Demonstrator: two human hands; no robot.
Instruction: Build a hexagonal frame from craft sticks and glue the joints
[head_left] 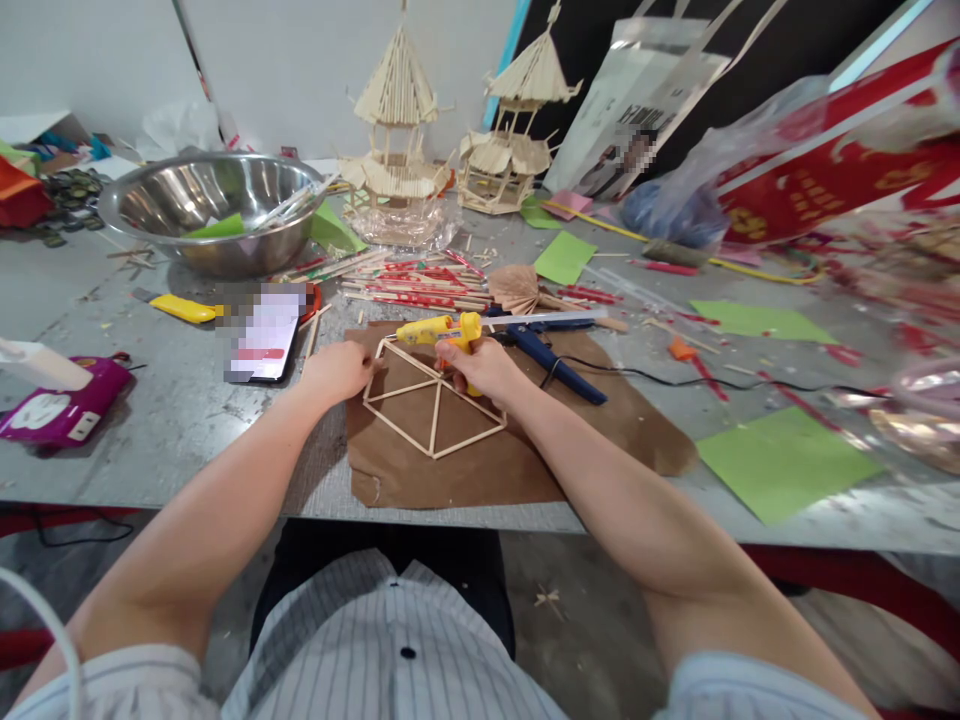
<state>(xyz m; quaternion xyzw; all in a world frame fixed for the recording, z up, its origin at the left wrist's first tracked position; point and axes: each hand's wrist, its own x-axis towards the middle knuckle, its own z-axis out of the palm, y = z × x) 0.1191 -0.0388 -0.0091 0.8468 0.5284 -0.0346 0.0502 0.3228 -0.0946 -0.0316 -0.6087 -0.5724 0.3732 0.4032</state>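
Note:
A hexagon frame of thin wooden sticks [433, 402] lies on a sheet of brown paper [517, 455] on the grey table. My right hand [480, 366] is closed round a yellow glue gun [439, 330], whose nozzle points left at the frame's top left corner. My left hand [339, 370] rests beside that corner, its fingers closed in a pinch on the end of a stick there.
A steel bowl [210, 210], a phone [262, 335], loose red and plain sticks [412, 285], a blue tool [559, 365] with a black cord, green paper sheets [784, 462] and two stick pagoda models [397, 130] crowd the table [150, 440].

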